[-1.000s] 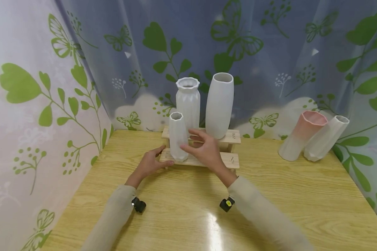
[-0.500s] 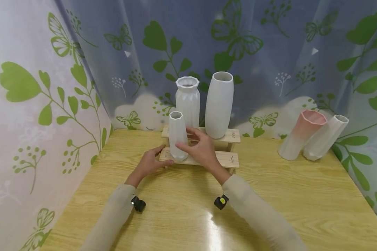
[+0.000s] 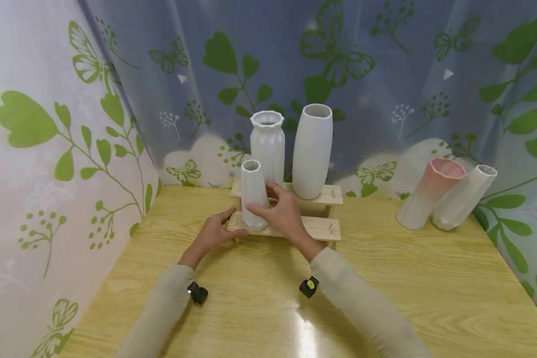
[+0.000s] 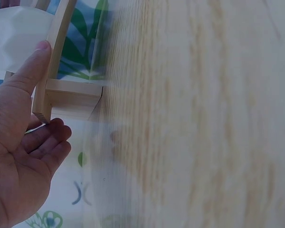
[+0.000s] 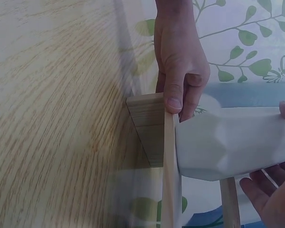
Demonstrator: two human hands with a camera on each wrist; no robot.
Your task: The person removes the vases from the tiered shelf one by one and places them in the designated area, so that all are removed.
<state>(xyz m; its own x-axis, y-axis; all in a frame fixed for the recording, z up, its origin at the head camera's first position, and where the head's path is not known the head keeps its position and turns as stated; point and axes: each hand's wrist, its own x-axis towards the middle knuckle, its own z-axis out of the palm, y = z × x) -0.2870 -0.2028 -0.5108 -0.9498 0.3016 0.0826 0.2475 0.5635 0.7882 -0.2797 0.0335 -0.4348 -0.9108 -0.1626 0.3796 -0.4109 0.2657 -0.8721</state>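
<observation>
Wearing pale sleeves (image 3: pixel 163 308), a person has both arms over the wood-grain table (image 3: pixel 232 313). Small black camera (image 3: pixel 199 292) on left wrist, another black camera (image 3: pixel 309 287) on right wrist, this one with a yellow-green dot.

Left hand (image 3: pixel 212 232) grips the left end of a two-step wooden stand (image 3: pixel 328 226): thumb on the front edge of the lower shelf, other fingers bent around behind its end. Left wrist view shows those fingers loosely curled, palm side to camera.

Right hand (image 3: pixel 283 213) pinches the small vase (image 3: pixel 252 186) low on its body, thumb on the front, fingers round the right and back; back fingers partly hidden in head view. Right wrist view has thumb and fingers on opposite sides of it.

Small vase: white, faceted, narrower at the mouth, upright on the lower shelf near its left end, base against the board.

Behind, on the upper shelf (image 3: pixel 333 194): frilled vase (image 3: pixel 268 149), white, lower part hidden by the small vase; tall vase (image 3: pixel 312 154), white, smooth, just to its right.

Well off to the right, on the table: pink vase (image 3: pixel 422 199), fading to white below, overlapping a slim white vase (image 3: pixel 463 199). Both look slanted in head view.

Farthest: blue-grey curtain (image 3: pixel 259 44), green leaf and butterfly prints.
</observation>
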